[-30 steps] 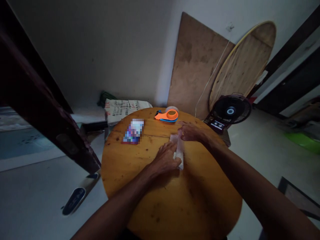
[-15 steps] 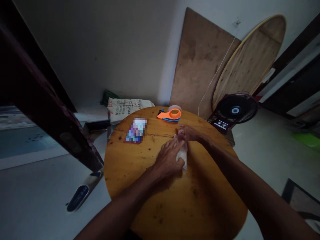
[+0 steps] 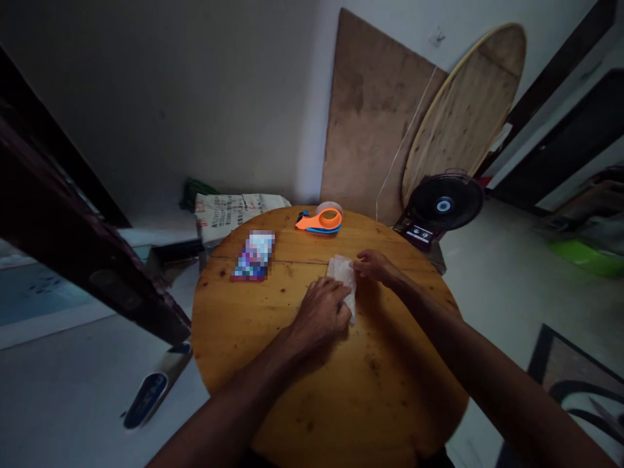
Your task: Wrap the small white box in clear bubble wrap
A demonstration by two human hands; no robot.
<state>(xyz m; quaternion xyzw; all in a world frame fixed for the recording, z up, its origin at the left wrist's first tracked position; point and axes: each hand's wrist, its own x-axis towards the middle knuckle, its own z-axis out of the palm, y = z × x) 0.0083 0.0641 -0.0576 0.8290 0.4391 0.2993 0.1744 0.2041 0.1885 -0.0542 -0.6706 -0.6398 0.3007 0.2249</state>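
Note:
A small, whitish translucent bubble-wrap packet (image 3: pixel 345 270) lies lengthwise on the round wooden table (image 3: pixel 292 416). My left hand (image 3: pixel 324 305) presses and grips it from the left, fingers across its top and thumb at its near end. Part of the packet is hidden under those fingers. At the packet's far right edge is my right hand (image 3: pixel 375 266), its fingers slightly bent and apart; whether the fingertips touch the wrap I cannot tell. Beyond the packet sits an orange and blue tape dispenser (image 3: pixel 320 220) with a roll of tape in it.
A phone (image 3: pixel 253 255) with a blurred screen lies on the table's left side. Behind the table are a printed sack (image 3: pixel 238 211), a brown board (image 3: pixel 370 117) and a round wooden top (image 3: pixel 468 104) against the wall. A dark round appliance (image 3: pixel 443 205) stands at the right.
My right hand has moved off the packet's far end to its right side, and more of the packet shows. My left hand stays on it. The whole view has shifted slightly.

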